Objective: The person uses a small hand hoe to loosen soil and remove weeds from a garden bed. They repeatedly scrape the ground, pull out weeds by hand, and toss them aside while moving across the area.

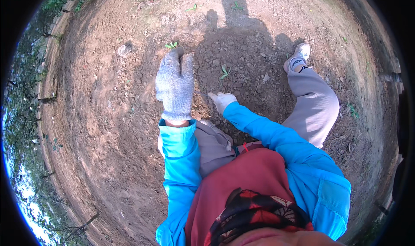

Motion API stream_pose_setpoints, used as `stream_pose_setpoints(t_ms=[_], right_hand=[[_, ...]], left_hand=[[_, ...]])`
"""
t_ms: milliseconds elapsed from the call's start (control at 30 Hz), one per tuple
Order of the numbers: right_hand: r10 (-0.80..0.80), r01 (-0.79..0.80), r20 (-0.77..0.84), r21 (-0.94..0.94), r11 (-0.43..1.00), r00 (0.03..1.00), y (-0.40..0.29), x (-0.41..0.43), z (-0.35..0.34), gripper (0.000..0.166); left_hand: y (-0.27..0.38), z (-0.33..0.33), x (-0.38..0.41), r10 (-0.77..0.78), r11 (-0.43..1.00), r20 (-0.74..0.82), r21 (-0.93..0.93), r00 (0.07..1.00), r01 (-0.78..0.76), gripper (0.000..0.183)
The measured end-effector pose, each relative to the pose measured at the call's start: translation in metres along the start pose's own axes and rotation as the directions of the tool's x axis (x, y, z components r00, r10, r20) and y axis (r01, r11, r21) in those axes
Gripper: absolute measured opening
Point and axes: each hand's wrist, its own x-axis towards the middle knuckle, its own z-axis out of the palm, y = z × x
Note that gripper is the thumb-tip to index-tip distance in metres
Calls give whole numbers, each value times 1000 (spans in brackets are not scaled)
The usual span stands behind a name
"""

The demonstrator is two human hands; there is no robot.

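Observation:
My left hand (175,82), in a grey knitted glove, reaches forward over the soil with its back towards me. Its fingertips come close to a small green seedling (171,45). Two fingers show a gap between them, but the palm is hidden, so any held thing cannot be seen. Closer to my body, my right hand (223,101) wears a pale glove and has its fingers curled. A thin, faint line (202,94), perhaps a wire or a narrow blade, runs from its fingertips towards the left glove. Another seedling (224,72) grows ahead of the right hand.
Crumbly brown soil (123,142) spreads all round, with small green plants (237,6) dotted about. My right shoe (301,53) is planted ahead on the right. A pale lump (123,50) lies ahead on the left. Trees (26,84) line the left rim.

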Motion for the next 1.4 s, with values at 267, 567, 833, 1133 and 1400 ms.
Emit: stream_pose_setpoints(t_ms=[267, 567, 833, 1133, 1400], right_hand=[[184, -197, -221, -36, 980, 958, 64, -2, -83, 71], [571, -573, 51, 52, 818, 820, 126, -53, -102, 49], [451, -275, 174, 947, 167, 875, 24, -101, -216, 41], [296, -90, -121, 787, 610, 947, 45, -120, -190, 41], [287, -46, -196, 750, 660, 938, 67, -134, -186, 39]], left_hand=[[-6, 13, 9, -112, 993, -21, -33, 994, 111, 23], [-5, 31, 22, -132, 991, 72, 34, 989, 130, 25], [-6, 27, 24, -106, 967, 113, 243, 988, 75, 37], [7, 69, 30, -56, 935, 245, -328, 968, 137, 19], [1, 109, 45, 21, 967, 453, -237, 891, 97, 19]])
